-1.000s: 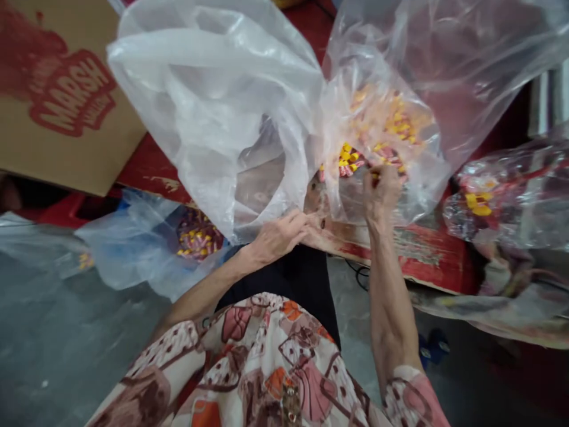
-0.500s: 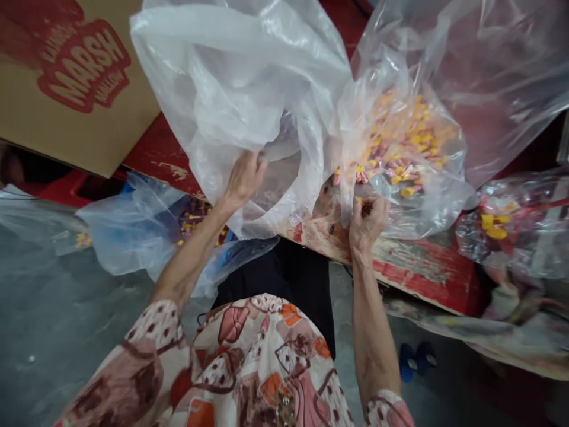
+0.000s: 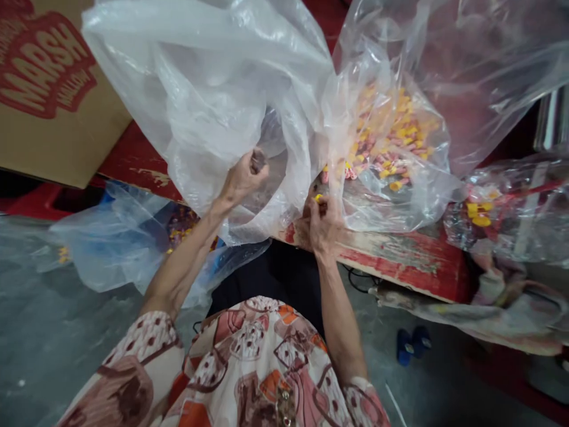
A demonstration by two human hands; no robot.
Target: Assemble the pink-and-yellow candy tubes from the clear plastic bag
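Note:
My left hand (image 3: 242, 176) is closed in a fist on the rim of a big, cloudy clear plastic bag (image 3: 204, 89) that stands open on the left. My right hand (image 3: 322, 222) is closed, pinching small yellow and pink wrapped candies (image 3: 318, 198) at the edge of the red table (image 3: 400, 261). To its right, a second clear bag (image 3: 400, 178) holds a heap of the same yellow and pink candies (image 3: 391, 139). Both bags rest on the red table in front of me.
A cardboard box (image 3: 48, 101) printed MARSH MALLOW stands at the back left. A bluish bag of candies (image 3: 120, 243) lies on the grey floor at the left. More clear bags of goods (image 3: 511, 207) sit at the right. A blue object (image 3: 411, 344) lies on the floor.
My left hand rose from the table edge and gripped the left bag's rim. My right hand came out of the candy heap, leftward to the table edge, with candies pinched.

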